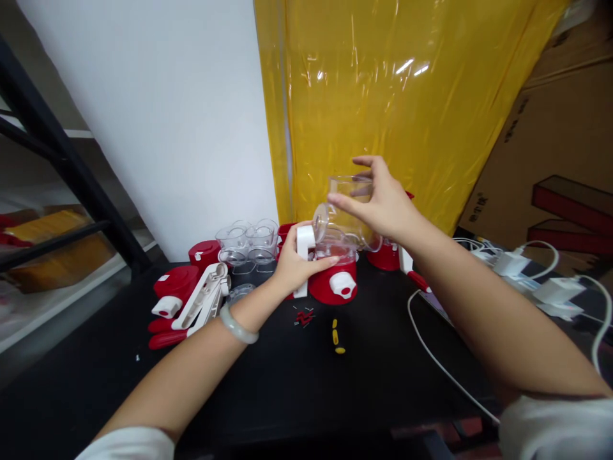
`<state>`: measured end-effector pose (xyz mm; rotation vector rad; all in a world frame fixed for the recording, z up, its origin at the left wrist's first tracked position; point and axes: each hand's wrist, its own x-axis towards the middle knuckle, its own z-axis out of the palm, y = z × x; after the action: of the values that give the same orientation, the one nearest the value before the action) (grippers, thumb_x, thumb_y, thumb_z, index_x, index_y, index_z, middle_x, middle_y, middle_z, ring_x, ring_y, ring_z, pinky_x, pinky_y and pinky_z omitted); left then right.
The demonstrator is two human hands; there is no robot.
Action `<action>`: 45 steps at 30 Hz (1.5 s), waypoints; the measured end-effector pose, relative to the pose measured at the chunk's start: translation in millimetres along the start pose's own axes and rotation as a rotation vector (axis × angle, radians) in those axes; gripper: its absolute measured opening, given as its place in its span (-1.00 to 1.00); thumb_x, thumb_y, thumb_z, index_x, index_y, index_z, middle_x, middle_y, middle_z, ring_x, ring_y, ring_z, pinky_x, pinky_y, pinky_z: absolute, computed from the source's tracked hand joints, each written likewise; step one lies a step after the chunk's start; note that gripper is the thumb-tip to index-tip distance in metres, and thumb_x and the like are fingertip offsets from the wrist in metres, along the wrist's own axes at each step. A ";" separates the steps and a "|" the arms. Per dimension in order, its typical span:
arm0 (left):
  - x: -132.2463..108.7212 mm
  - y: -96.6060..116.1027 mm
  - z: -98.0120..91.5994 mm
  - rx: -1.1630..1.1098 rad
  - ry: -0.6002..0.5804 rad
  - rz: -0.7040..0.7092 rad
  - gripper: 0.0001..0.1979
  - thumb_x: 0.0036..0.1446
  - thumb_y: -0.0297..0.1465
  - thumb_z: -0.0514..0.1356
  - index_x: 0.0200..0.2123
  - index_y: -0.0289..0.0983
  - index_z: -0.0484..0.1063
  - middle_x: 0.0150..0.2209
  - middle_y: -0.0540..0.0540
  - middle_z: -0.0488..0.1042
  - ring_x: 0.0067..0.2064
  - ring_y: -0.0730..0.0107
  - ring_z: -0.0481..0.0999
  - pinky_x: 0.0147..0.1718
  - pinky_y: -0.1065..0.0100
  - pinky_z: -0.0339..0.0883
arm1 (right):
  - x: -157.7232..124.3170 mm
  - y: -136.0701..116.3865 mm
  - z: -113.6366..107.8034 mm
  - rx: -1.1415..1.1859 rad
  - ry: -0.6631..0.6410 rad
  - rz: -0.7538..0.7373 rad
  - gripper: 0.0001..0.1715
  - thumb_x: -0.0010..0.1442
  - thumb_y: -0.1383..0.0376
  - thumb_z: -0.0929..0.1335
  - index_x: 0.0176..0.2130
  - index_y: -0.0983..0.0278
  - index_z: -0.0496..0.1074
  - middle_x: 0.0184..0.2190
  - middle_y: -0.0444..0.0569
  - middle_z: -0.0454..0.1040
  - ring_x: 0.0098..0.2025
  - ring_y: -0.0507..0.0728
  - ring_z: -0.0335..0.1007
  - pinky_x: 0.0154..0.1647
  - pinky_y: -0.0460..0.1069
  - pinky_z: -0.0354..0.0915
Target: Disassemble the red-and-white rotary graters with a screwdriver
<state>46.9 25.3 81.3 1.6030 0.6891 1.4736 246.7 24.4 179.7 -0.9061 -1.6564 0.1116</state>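
In front of me a red base (pixel 323 291) with a white knob stands on the table. My left hand (pixel 291 263) is closed around the white upright piece (pixel 305 239) at its left side, the thumb lying across toward the base. Just above it, my right hand (pixel 383 201) grips a clear plastic container (pixel 352 220), thumb at the near side and fingers over the far side. The container is tilted, and a round clear end faces left. Whether it touches the base I cannot tell. Between the hands and me lie small red pieces and screws (pixel 304 316).
A yellow-and-black screwdriver (pixel 336 335) lies nearer me. At left are red bases (pixel 176 284), white handles (pixel 205 297) with red grips and several clear containers (pixel 249 239). Another red base (pixel 383 259) is behind. White chargers and cables (pixel 558 291) crowd the right; a yellow curtain (pixel 383 96) hangs behind.
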 end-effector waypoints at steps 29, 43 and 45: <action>0.8 -91.9 -29.1 1.195 -0.615 0.003 -0.57 0.24 -0.11 0.19 -0.08 -0.39 0.46 -0.10 -0.37 0.48 -0.05 -0.09 0.53 0.01 0.02 0.40 | -35.0 39.8 -35.7 -0.317 0.061 0.119 -0.26 -0.13 -0.06 0.57 -0.04 0.19 0.39 -0.05 0.09 0.53 0.00 0.32 0.50 0.02 0.28 0.41; -30.3 -25.4 28.5 0.808 -0.690 0.087 -0.28 0.33 0.00 0.07 0.37 -0.34 0.17 0.37 -0.33 0.26 0.37 0.02 0.29 0.33 0.08 0.18 | -6.3 20.6 -44.2 -0.840 -0.512 0.145 -0.04 -0.07 -0.36 0.42 -0.02 0.32 0.52 -0.14 0.27 0.52 -0.06 0.43 0.48 -0.07 0.27 0.39; -32.0 -25.6 33.3 0.745 -0.706 0.091 -0.33 0.33 -0.04 0.09 0.35 -0.30 0.21 0.33 -0.29 0.35 0.31 0.05 0.38 0.28 0.10 0.26 | 0.2 10.6 -46.7 -0.927 -0.656 0.169 -0.05 -0.07 -0.40 0.39 -0.08 0.32 0.55 -0.21 0.26 0.54 -0.13 0.44 0.51 -0.11 0.25 0.38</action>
<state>77.9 4.4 43.9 2.5518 0.7803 0.6020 292.5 13.8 188.9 -1.8491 -2.2738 -0.3077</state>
